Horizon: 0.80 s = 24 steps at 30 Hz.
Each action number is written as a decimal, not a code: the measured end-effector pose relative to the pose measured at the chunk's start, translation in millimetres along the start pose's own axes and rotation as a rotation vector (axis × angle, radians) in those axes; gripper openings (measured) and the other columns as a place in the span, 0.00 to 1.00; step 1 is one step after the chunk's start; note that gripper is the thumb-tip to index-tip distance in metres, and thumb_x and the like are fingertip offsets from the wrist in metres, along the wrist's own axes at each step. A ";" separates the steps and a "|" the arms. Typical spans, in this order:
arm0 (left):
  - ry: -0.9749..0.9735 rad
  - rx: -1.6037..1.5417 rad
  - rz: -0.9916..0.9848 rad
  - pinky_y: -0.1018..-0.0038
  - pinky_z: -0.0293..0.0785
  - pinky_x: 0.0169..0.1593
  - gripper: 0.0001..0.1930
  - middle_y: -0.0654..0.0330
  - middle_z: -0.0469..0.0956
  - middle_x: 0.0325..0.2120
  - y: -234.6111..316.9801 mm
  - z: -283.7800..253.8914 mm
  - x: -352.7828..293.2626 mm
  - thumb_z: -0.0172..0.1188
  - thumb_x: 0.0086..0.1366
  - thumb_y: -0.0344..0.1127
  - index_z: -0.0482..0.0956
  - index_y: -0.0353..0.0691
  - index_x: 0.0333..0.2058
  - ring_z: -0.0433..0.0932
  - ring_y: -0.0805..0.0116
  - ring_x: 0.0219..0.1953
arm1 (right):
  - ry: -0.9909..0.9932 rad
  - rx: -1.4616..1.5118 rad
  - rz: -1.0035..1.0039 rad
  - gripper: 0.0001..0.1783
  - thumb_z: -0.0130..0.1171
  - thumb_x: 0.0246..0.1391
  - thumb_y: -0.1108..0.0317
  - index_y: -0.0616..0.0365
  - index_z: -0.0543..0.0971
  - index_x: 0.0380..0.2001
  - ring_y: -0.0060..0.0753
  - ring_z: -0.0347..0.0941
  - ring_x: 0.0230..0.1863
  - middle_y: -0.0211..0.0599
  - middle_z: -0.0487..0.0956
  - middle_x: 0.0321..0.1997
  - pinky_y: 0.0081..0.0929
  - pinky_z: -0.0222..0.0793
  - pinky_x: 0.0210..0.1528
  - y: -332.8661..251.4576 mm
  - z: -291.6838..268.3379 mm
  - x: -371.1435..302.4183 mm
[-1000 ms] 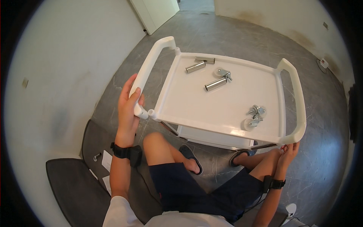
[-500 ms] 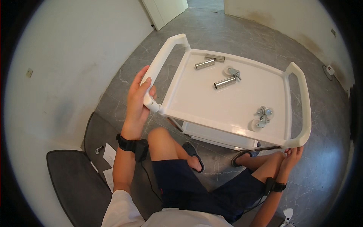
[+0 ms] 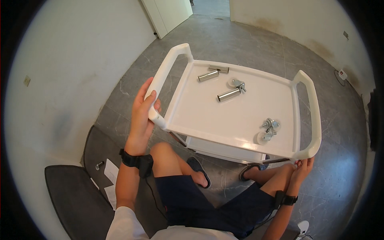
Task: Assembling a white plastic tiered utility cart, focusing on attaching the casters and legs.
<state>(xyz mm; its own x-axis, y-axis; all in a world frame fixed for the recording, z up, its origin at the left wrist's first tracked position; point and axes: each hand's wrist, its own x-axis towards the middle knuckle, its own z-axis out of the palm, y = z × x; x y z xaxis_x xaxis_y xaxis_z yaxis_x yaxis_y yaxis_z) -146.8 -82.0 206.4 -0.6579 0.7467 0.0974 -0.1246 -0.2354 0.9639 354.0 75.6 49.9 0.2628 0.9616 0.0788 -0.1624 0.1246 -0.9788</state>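
Observation:
My left hand (image 3: 141, 114) wraps round the white left handle (image 3: 166, 66) of a white trolley (image 3: 224, 122), thumb on top. At the near right corner, my right hand (image 3: 303, 170) has its fingers curled against the underside, below the right handle (image 3: 315, 120); part of its grip is hidden. On the top tray lie short shiny metal tubes: one at the back (image 3: 219, 69), one beside it (image 3: 208, 76) and a third (image 3: 229, 95). A caster wheel (image 3: 239, 84) touches that third tube. Two more casters (image 3: 269, 130) rest near the tray's right front.
A lower shelf (image 3: 224, 151) shows beneath the tray, close to my knees and feet. Dark grey padding (image 3: 74, 192) lies at the left with white papers (image 3: 111, 176) and a small metal part (image 3: 100, 165). A door (image 3: 170, 18) stands ajar at the back.
The left handle has come down closer to the tray's near left corner, narrowing the gap at its joint. The whole scene has shifted slightly left and down in view.

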 end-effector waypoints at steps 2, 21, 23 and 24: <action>-0.009 -0.008 0.003 0.82 0.64 0.28 0.29 0.68 0.73 0.42 -0.4 -0.7 0.4 0.55 0.71 0.33 0.61 0.38 0.68 0.67 0.82 0.27 | -0.029 -0.004 0.020 0.09 0.51 0.65 0.70 0.57 0.72 0.47 0.15 0.67 0.25 0.28 0.74 0.33 0.13 0.60 0.24 2.6 -9.2 2.4; -0.032 0.187 0.029 0.83 0.64 0.28 0.29 0.67 0.74 0.44 -1.6 2.3 2.8 0.56 0.71 0.33 0.61 0.38 0.69 0.66 0.83 0.27 | -0.002 -0.007 -0.034 0.08 0.53 0.64 0.70 0.59 0.73 0.44 0.13 0.65 0.23 0.27 0.73 0.30 0.14 0.64 0.27 -0.1 -0.4 2.5; -0.020 0.193 0.020 0.82 0.65 0.29 0.29 0.67 0.74 0.46 -0.9 2.4 3.4 0.56 0.71 0.32 0.61 0.38 0.69 0.66 0.83 0.26 | 0.005 0.023 -0.036 0.08 0.53 0.63 0.70 0.59 0.73 0.44 0.13 0.65 0.22 0.27 0.73 0.30 0.14 0.64 0.27 0.4 0.8 1.8; -0.021 0.195 0.022 0.82 0.65 0.29 0.29 0.67 0.74 0.46 -0.1 4.0 3.2 0.56 0.71 0.32 0.61 0.38 0.69 0.66 0.83 0.26 | 0.006 0.025 -0.036 0.08 0.53 0.63 0.70 0.59 0.73 0.44 0.13 0.65 0.22 0.27 0.73 0.30 0.14 0.64 0.27 -1.4 1.1 1.3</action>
<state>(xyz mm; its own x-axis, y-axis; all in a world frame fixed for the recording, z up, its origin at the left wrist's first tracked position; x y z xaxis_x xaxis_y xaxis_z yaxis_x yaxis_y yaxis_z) -145.9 -77.1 207.6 -0.6429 0.7561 0.1223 0.0377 -0.1282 0.9910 353.5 76.9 51.5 0.2741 0.9551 0.1123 -0.1769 0.1649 -0.9703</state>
